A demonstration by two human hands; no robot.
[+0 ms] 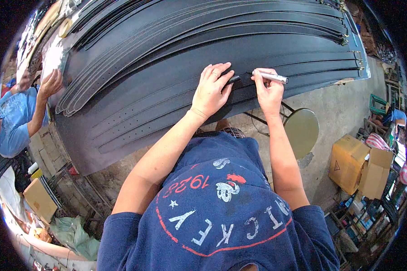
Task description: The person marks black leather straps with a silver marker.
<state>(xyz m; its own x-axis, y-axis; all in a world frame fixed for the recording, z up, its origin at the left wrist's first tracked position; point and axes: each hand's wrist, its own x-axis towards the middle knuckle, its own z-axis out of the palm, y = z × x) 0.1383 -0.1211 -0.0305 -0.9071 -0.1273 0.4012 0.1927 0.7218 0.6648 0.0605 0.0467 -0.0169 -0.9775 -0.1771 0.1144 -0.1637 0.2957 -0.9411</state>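
Observation:
A silver marker pen is gripped in the fingers of my right hand, its tip pointing left and down at the black belts. My left hand rests on the belts, with a black marker cap pinched between thumb and index finger. Beneath both hands, several long black belts lie side by side, with holes at their left ends and brass-coloured buckles at the right. The surface right under my left palm is hidden.
More black stitched belts curve across the far side of the dark table. At the left, another person in a blue shirt handles something pale. A round stool stands below the table's near edge; cardboard boxes sit at the right.

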